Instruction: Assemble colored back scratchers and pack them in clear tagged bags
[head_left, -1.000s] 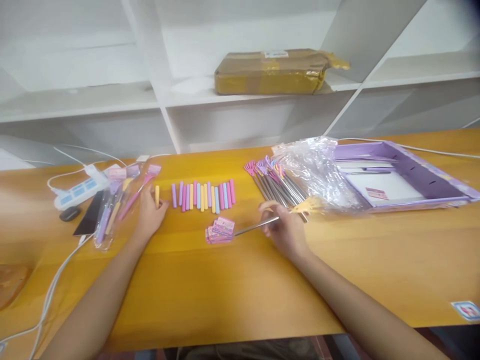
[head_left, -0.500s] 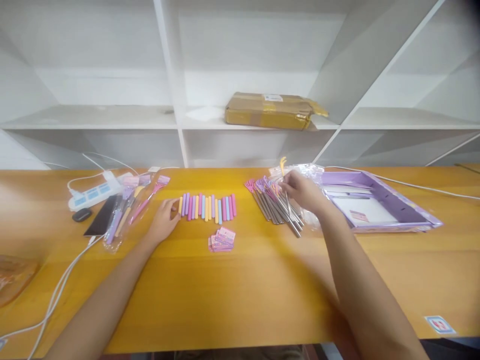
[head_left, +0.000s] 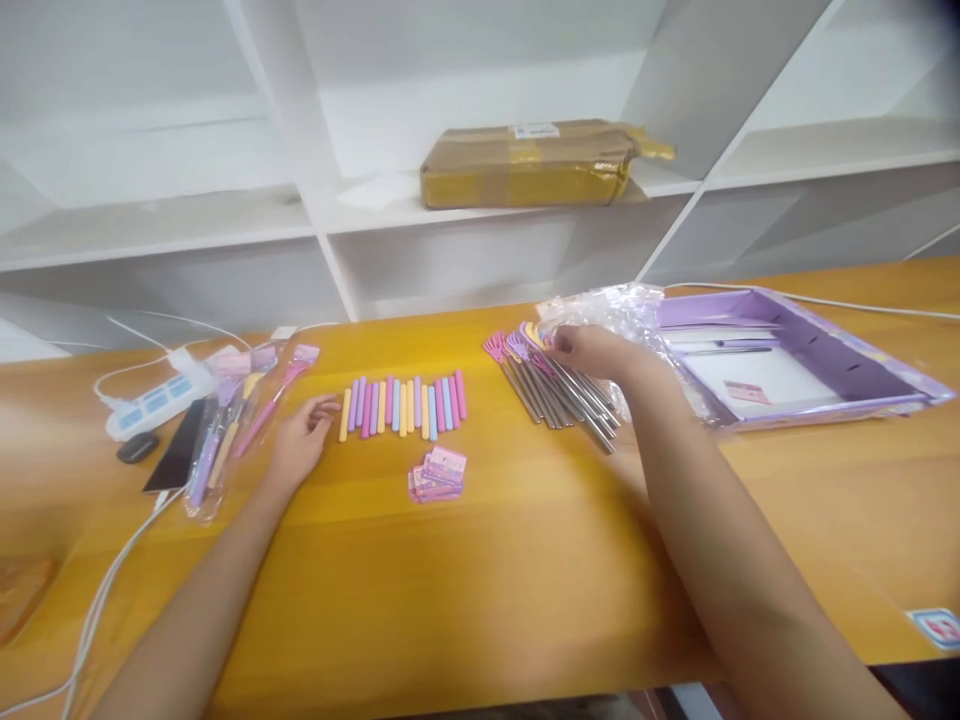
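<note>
The yellow tube [head_left: 344,416] is lying just right of our left hand [head_left: 300,440], fingers loosely parted. Metal-handled back scratchers [head_left: 553,392] are lying under our right hand [head_left: 596,353], whose grip we cannot tell.

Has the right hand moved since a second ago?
Yes: the right hand has moved away from the pink cards, toward the shelf, to the back scratchers' heads.

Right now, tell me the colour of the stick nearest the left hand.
Yellow; the stick nearest the left hand shows best in the head view.
</note>
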